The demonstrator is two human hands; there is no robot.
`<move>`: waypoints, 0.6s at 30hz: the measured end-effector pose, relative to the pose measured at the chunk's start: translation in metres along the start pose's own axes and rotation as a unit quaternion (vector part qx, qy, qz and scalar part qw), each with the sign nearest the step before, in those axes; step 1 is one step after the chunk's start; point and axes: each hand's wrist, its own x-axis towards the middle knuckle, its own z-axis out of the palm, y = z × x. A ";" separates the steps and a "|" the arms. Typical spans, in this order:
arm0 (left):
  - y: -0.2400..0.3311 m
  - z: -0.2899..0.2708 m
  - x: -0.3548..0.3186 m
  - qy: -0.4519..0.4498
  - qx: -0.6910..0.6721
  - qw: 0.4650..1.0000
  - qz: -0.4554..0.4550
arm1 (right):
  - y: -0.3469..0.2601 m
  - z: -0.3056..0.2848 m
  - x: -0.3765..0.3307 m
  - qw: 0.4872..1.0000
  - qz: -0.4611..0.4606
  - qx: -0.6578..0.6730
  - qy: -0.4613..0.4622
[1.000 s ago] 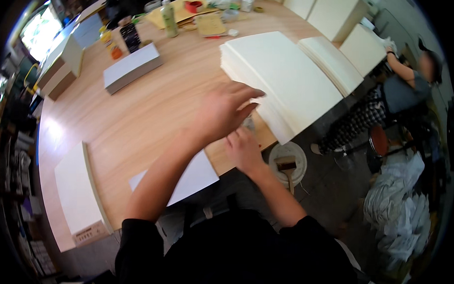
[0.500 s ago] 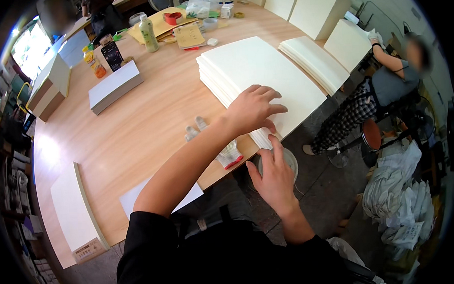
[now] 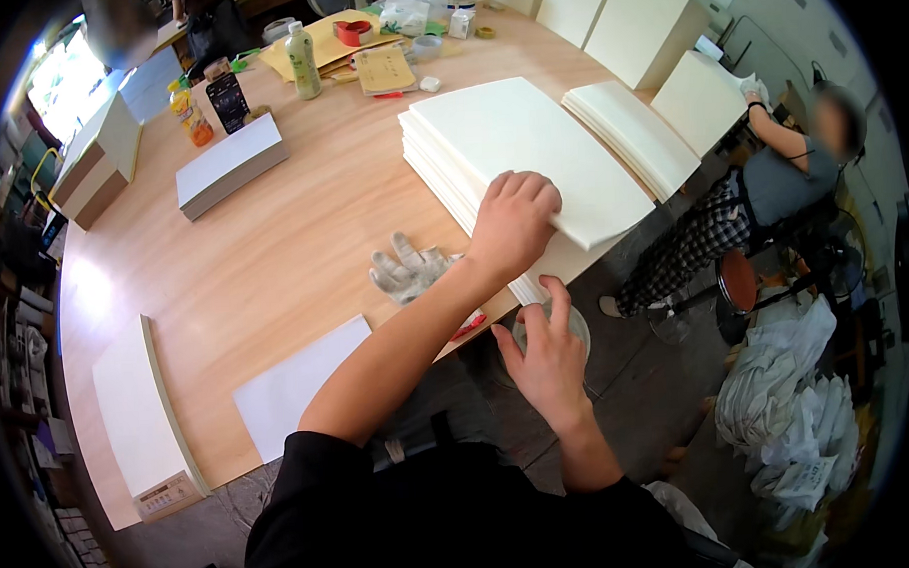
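A thick stack of cream paper (image 3: 439, 182) lies at the right of the table. My left hand (image 3: 517, 220) reaches across to it, fingers closed on the near edge of the top sheet (image 3: 529, 131). That sheet's near right part is raised and curves up off the stack; whether more than one sheet is lifted I cannot tell. My right hand (image 3: 547, 356) is open beside the stack's near corner, past the table edge, fingers apart and holding nothing. A pale work glove (image 3: 409, 271) lies left of the stack, partly hidden by my left forearm.
A white sheet (image 3: 303, 387) lies at the near table edge, a bound stack (image 3: 144, 415) further left. Beyond are a grey-white paper block (image 3: 232, 167), a phone (image 3: 228, 104) and bottles (image 3: 304, 61). A co-worker (image 3: 786, 182) sits at the right, near white sacks (image 3: 779, 403).
My left hand has closed from spread fingers onto the paper's edge, and the top sheet has come up. My right hand has barely moved.
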 end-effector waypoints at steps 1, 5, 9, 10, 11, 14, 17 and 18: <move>0.000 -0.005 0.003 -0.003 -0.038 0.999 -0.032 | 0.001 0.000 -0.001 1.000 0.006 0.003 -0.002; -0.032 -0.053 0.011 -0.034 -0.185 0.954 -0.232 | 0.007 0.002 0.002 0.991 0.002 0.129 0.041; -0.082 -0.115 -0.011 -0.042 -0.342 0.901 -0.262 | 0.023 0.010 -0.013 0.837 0.133 0.527 0.065; -0.079 -0.134 -0.015 -0.043 -0.372 0.888 -0.265 | 0.032 0.013 -0.018 0.713 0.172 0.679 0.031; -0.076 -0.155 -0.018 -0.042 -0.402 0.875 -0.268 | 0.040 0.018 -0.019 0.560 0.208 0.802 -0.005; -0.073 -0.216 -0.034 -0.065 -0.408 0.879 -0.239 | 0.028 0.017 -0.002 0.375 0.322 0.867 -0.068; -0.063 -0.259 -0.057 -0.071 -0.290 0.940 -0.165 | 0.006 0.024 0.009 0.518 0.254 0.814 -0.069; -0.059 -0.269 -0.067 -0.067 -0.239 0.960 -0.131 | -0.007 0.020 0.016 0.546 0.251 0.797 -0.067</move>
